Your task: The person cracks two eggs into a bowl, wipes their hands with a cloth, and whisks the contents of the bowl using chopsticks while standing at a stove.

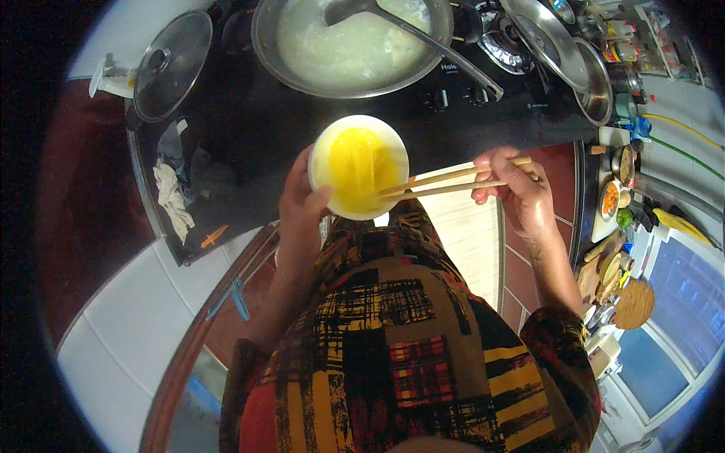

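My left hand [303,206] holds a white bowl [319,148] by its left side, thumb on the rim. Yellow beaten egg [357,164] lies in the bowl. A pair of wooden chopsticks [447,184] is gripped in my right hand [512,187], their tips dipping into the egg at the bowl's lower right. Beyond the bowl, a large metal pan [362,92] on the gas stove holds pale, cloudy liquid [351,51]. A metal ladle [430,42] rests in it, its handle reaching over the pan's right rim.
A glass lid [175,68] stands tilted at the left, above crumpled cloths [173,198]. Metal basins [595,85] stand right of the black cooktop [255,153], beside the second burner [504,45]. Farther right are a bowl of orange pieces [610,199], bottles [617,51] and a round wooden board [634,304].
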The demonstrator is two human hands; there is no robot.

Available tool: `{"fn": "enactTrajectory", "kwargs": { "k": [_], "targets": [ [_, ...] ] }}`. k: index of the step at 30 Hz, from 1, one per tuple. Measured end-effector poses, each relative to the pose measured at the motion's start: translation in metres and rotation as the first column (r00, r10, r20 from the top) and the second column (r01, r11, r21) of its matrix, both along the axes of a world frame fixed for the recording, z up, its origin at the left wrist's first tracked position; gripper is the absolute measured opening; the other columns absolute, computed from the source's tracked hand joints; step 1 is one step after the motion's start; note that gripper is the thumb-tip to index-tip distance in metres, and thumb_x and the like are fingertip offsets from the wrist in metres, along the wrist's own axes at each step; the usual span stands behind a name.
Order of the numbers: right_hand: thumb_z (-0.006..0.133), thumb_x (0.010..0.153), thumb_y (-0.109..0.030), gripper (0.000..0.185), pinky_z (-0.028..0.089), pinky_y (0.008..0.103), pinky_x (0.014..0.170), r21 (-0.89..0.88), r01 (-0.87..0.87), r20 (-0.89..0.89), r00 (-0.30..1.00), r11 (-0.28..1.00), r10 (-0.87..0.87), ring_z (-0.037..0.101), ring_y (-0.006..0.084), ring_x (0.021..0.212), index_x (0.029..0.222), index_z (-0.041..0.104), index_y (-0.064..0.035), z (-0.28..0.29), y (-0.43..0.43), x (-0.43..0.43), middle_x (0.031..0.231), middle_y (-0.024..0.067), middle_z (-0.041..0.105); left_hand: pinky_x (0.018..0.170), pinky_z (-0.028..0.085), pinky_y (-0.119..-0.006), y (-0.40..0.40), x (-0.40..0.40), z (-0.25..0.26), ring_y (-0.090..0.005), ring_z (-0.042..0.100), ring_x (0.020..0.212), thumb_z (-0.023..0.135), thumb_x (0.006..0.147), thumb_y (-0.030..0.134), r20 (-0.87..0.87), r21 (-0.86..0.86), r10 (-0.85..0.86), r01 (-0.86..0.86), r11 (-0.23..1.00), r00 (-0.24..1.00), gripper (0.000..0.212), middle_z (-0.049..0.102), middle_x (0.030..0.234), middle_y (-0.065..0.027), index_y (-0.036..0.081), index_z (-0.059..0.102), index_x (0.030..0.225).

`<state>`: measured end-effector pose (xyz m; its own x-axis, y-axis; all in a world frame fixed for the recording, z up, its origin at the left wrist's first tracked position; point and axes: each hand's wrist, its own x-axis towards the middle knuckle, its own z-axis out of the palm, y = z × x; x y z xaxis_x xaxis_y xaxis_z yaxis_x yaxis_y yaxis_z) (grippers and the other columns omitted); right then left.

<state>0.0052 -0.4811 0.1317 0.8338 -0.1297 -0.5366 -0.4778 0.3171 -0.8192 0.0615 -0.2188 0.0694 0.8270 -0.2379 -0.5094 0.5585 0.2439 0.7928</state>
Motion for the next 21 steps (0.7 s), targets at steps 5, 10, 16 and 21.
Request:
{"fn": "enactTrajectory", "kwargs": {
  "k": [5,10,16,21],
  "targets": [
    [0.047,0.090,-0.020,0.026,0.050,0.0287,0.063,-0.054,0.059,0.090,0.994,0.997,-0.054,0.060,0.0184,0.065,0.090,0.056,0.0038,-0.018,-0.002,0.001,0.081,0.0124,0.059,0.086,0.046,-0.034,0.006,-0.003,-0.015,-0.0253,0.054,0.103,0.052,0.070,0.009,0.066,0.004,-0.007,0.007,1.000,0.998,0.061,0.050,0.117,-0.0152,0.002,0.036,0.129],
    [0.046,0.091,-0.020,0.026,0.051,0.0285,0.061,-0.052,0.142,0.115,0.984,0.988,-0.135,0.060,0.0188,0.066,0.095,0.057,0.0037,-0.014,0.003,-0.005,0.079,0.0116,0.059,0.086,0.046,-0.033,0.006,-0.004,-0.015,-0.0248,0.054,0.103,0.055,0.069,0.016,0.031,-0.021,0.000,0.001,1.000,1.000,0.064,0.050,0.116,-0.0142,0.002,0.036,0.128],
    [0.046,0.091,-0.019,0.026,0.051,0.0278,0.062,-0.100,0.171,0.086,0.983,0.980,-0.163,0.060,0.0181,0.066,0.095,0.056,0.0040,-0.009,0.006,-0.004,0.080,0.0107,0.059,0.085,0.047,-0.032,0.005,-0.003,-0.009,-0.0244,0.054,0.104,0.054,0.069,0.016,0.021,-0.033,0.013,-0.012,0.999,1.000,0.064,0.050,0.116,-0.0143,0.003,0.035,0.129],
    [0.044,0.092,-0.016,0.025,0.050,0.0290,0.062,-0.027,-0.058,0.078,0.995,0.998,0.060,0.060,0.0183,0.067,0.093,0.056,0.0051,-0.006,0.004,-0.009,0.082,0.0118,0.060,0.086,0.045,-0.032,0.003,-0.001,-0.008,-0.0244,0.053,0.105,0.051,0.070,0.013,0.013,-0.024,0.009,-0.009,1.000,1.000,0.062,0.050,0.117,-0.0141,0.002,0.035,0.128]
  ]
}}
